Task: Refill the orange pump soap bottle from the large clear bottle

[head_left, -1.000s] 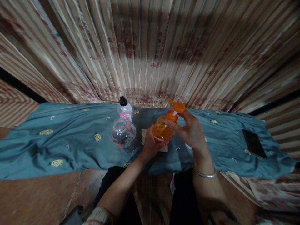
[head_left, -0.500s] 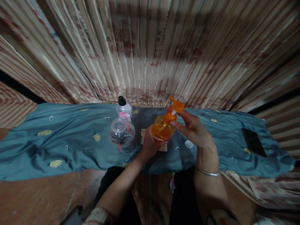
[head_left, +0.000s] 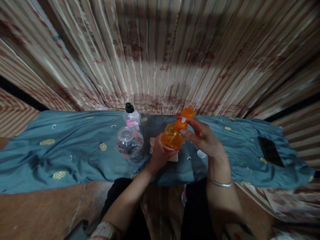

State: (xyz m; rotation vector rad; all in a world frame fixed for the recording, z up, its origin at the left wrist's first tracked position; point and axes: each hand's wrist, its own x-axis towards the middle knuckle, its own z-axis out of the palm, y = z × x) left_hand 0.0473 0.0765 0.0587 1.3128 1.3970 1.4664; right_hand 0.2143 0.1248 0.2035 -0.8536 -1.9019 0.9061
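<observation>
My left hand (head_left: 162,154) is wrapped round the lower body of an amber pump bottle (head_left: 172,137), which tilts to the right above the cloth. At the bottle's neck, the thumb and fingers of my right hand (head_left: 203,136) grip the orange pump top (head_left: 181,124). The pump head (head_left: 188,112) stands up on its pale stem. Left of my hands is a clear, wide-bodied container (head_left: 130,145) with an open mouth. Behind it a clear bottle with a black cap (head_left: 132,117) and a pink label stands upright. A flat tan piece (head_left: 174,158) lies partly hidden under the bottle and my left hand.
A blue-green cloth with pineapple prints (head_left: 82,143) covers the narrow table. Right of my hands lies a small white disc (head_left: 201,153). A dark flat device (head_left: 270,151) rests at the far right. Striped curtains (head_left: 160,66) hang close behind the table.
The orange pump head has turned, its spout swinging from pointing left to pointing away. My right hand has shifted slightly left with it. My left hand keeps its hold.
</observation>
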